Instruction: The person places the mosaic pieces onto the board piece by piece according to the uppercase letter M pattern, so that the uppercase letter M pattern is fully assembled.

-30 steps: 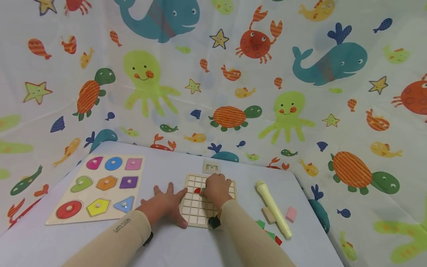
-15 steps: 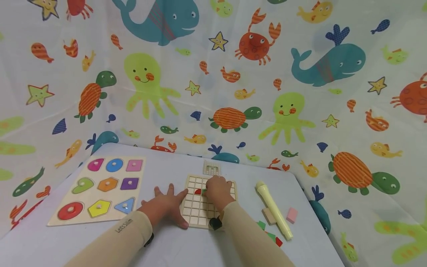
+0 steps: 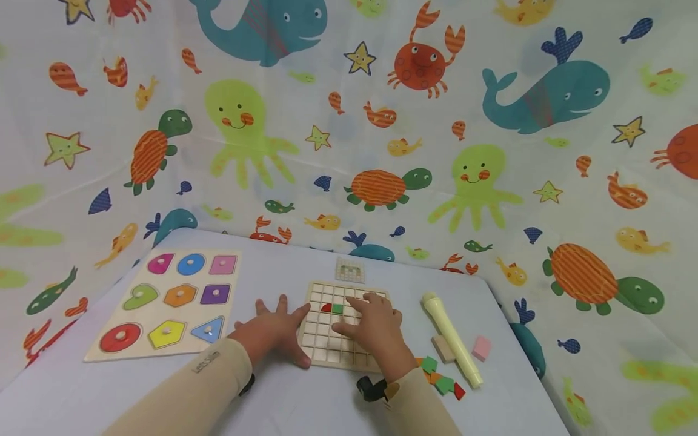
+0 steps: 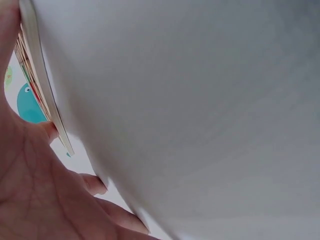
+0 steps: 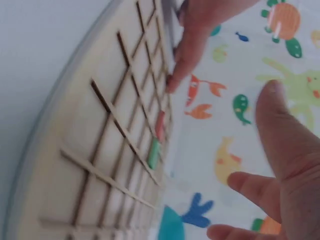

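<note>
A wooden grid board (image 3: 322, 340) lies on the white table between both hands. In one of its upper rows a red piece (image 3: 326, 307) with a rounded side sits beside a green square piece (image 3: 338, 309), as the right wrist view also shows. My left hand (image 3: 275, 330) rests at the board's left edge, fingers spread, thumb and index fingertip at the rim. Over the board's right half hovers my right hand (image 3: 378, 330), its fingers apart and nothing between them. In the right wrist view my right thumb (image 5: 280, 130) stands away from the board.
Loose green, orange and red pieces (image 3: 445, 384) lie right of my right wrist. Beyond them are a pale yellow stick (image 3: 452, 339), a wooden block (image 3: 443, 349) and a pink block (image 3: 482, 348). A small patterned card (image 3: 350, 270) lies behind the board. A shape puzzle (image 3: 152, 313) is at left.
My right hand has let go of the green piece and moved right and nearer, fingers spreading. The green piece now shows fully beside the red one. My left hand stays at the board's edge.
</note>
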`<state>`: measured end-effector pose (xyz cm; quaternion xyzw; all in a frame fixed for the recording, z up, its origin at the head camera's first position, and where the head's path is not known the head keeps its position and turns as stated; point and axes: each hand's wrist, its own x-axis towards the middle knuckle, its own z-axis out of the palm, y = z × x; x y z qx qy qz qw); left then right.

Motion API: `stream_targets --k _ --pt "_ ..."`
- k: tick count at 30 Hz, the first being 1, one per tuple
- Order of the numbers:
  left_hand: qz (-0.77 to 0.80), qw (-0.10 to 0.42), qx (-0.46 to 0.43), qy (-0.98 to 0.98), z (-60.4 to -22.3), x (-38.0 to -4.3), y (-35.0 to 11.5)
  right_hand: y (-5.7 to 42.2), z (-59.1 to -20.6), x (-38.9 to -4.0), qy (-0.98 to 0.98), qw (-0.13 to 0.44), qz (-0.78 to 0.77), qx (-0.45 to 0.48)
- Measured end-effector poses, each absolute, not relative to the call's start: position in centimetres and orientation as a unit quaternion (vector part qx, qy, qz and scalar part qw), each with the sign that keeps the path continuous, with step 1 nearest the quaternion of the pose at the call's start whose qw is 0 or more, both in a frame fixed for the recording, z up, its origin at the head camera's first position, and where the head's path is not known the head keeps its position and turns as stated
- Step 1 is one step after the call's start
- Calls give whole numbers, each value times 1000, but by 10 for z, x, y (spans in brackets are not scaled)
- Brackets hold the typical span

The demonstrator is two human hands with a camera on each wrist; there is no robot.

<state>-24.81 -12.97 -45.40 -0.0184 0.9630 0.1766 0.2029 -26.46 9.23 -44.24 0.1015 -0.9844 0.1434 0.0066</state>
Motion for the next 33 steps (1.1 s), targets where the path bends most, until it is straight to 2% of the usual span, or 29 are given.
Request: stream_targets --k 10,23,33 --pt "184 207 -23 961 -453 -247 -133 129 -417 -253 -984 -16 99 149" --pt "188 215 -17 958 -450 -248 -133 227 -412 -235 -998 -10 36 60" --pt "190 214 -15 958 -452 -249 -134 251 -427 -218 -998 -14 41 44"
